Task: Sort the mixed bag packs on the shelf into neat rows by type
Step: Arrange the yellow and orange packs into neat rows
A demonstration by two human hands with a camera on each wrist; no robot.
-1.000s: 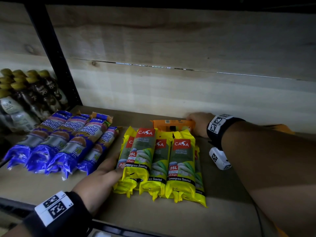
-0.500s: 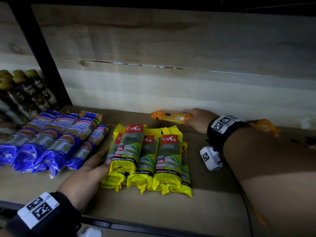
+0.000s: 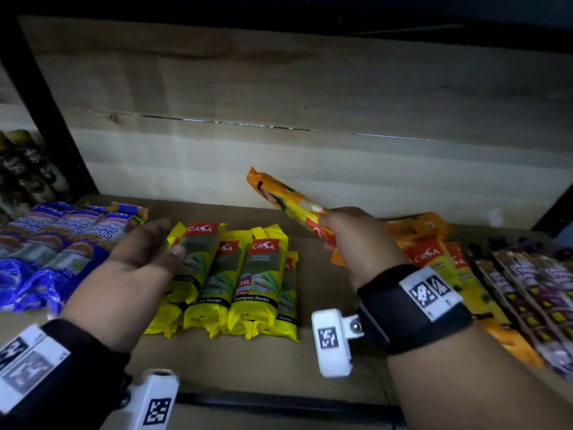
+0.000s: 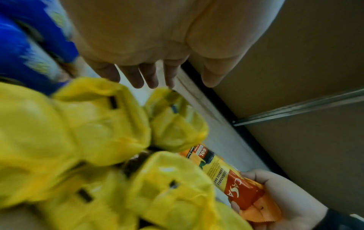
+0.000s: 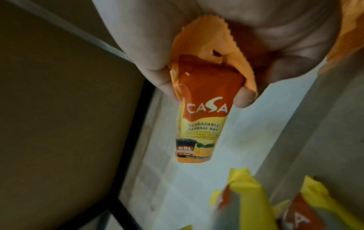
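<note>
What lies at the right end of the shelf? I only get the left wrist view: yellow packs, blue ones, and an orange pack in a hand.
Observer: A group of orange packs lies there, right of the yellow packs. They match the held orange pack that the right hand grips.
Operator: Anything past those?
Observer: Yes, dark purple packs lie side by side at the far right.
Operator: What size are the yellow ones?
Observer: The head view shows 25L printed on one of them.
</note>
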